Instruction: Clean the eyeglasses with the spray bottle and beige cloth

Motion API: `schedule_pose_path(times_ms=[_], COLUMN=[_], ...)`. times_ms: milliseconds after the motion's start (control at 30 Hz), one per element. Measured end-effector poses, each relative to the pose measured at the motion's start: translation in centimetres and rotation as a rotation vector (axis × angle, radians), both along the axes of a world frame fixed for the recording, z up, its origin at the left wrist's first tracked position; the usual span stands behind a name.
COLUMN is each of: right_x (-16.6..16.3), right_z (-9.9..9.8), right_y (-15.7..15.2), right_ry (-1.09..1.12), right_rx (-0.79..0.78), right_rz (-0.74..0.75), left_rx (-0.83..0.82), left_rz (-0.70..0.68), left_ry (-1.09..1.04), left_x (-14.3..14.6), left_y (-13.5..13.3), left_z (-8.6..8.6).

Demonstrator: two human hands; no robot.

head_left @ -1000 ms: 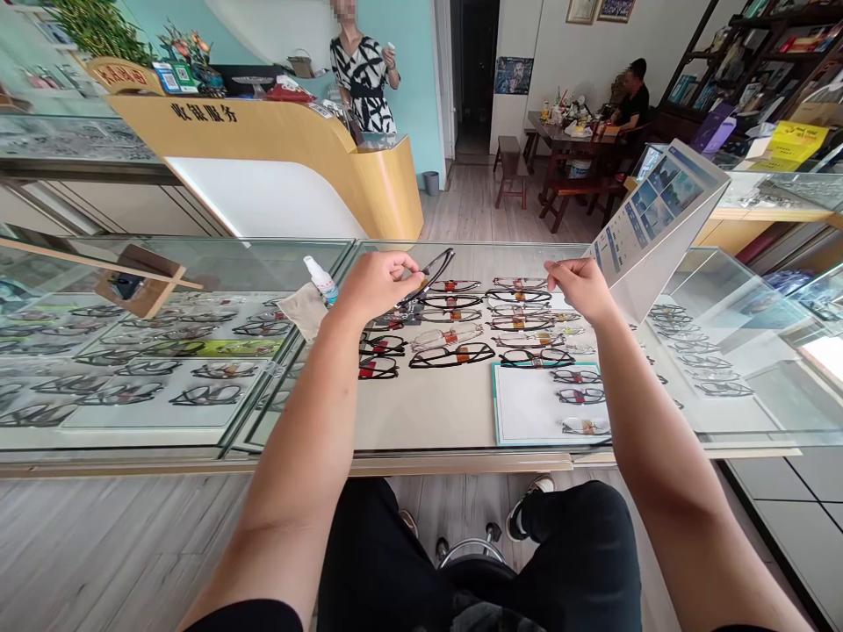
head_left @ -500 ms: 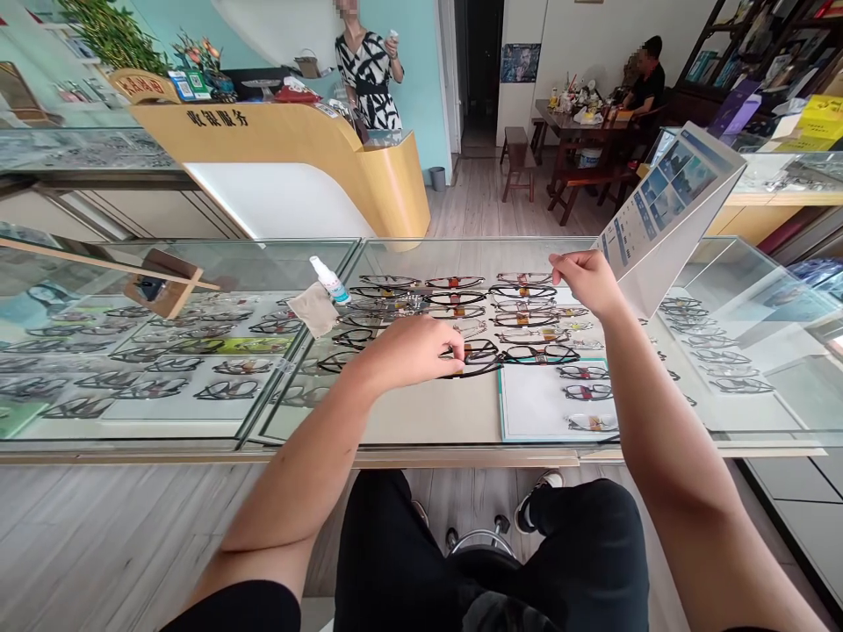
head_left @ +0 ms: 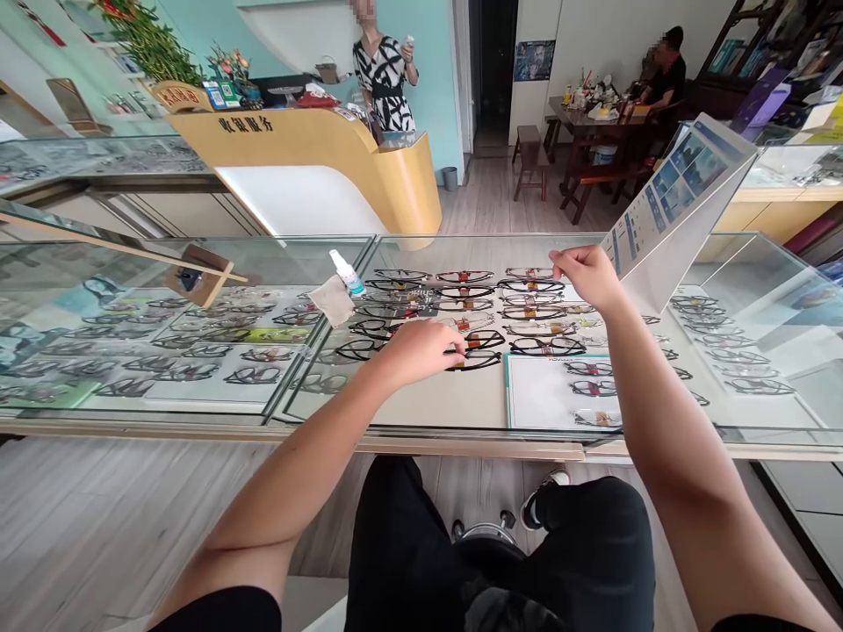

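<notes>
My left hand (head_left: 421,353) is low over the glass counter, its thumb and fingers closed at one end of a dark-framed pair of eyeglasses (head_left: 484,360). Part of that pair is hidden behind the fingers. My right hand (head_left: 586,274) has its fingers pinched together at the right end of the back row, beside a thin-framed pair of eyeglasses (head_left: 529,274). What it pinches, if anything, is too small to make out. Between the hands lie rows of eyeglasses, among them a black pair (head_left: 546,348) and a red-tagged pair (head_left: 464,277).
A spray bottle (head_left: 346,274) and a grey cloth (head_left: 331,303) are left of the rows. At the right stands a desk calendar (head_left: 681,211). A white board (head_left: 536,399) with several glasses lies near the front edge. One person (head_left: 385,79) stands behind the yellow desk; another (head_left: 666,75) sits farther back.
The view has turned slightly left, so the scene sits farther right in the picture. Both hands stay at nearly the same places over the glasses, with fingers still closed.
</notes>
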State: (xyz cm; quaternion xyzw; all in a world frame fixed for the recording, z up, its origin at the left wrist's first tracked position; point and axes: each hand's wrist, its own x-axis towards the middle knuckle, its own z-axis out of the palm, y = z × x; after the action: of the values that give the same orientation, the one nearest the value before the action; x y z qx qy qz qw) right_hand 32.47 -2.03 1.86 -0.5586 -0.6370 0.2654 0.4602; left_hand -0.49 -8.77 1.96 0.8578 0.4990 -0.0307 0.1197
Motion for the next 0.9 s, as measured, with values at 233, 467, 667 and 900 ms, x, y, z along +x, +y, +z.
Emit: schedule_pose_path(times_ms=[233,467,667,900], right_x=[-0.1,-0.1,-0.2,0.0], right_z=[-0.5,-0.7,-0.5,-0.8], right_y=[0.3,0.5,0.4,0.8], right_ry=[0.003,0.001,0.008,0.023], right_rx=[0.007,0.013,-0.003,0.043], right_rz=[0.024,0.030,0.040,0.034], left_rx=[0.040,0.095,0.037,0.003], left_rz=[0.010,-0.021,-0.016,-0.015], left_ry=[-0.069,0.056,-0.046,-0.259], left_x=[0.0,1.4,1.3,-0.4], left_y=[1.1,3.7,4.4,3.2], left_z=[1.0,0.8,0.2,4.0])
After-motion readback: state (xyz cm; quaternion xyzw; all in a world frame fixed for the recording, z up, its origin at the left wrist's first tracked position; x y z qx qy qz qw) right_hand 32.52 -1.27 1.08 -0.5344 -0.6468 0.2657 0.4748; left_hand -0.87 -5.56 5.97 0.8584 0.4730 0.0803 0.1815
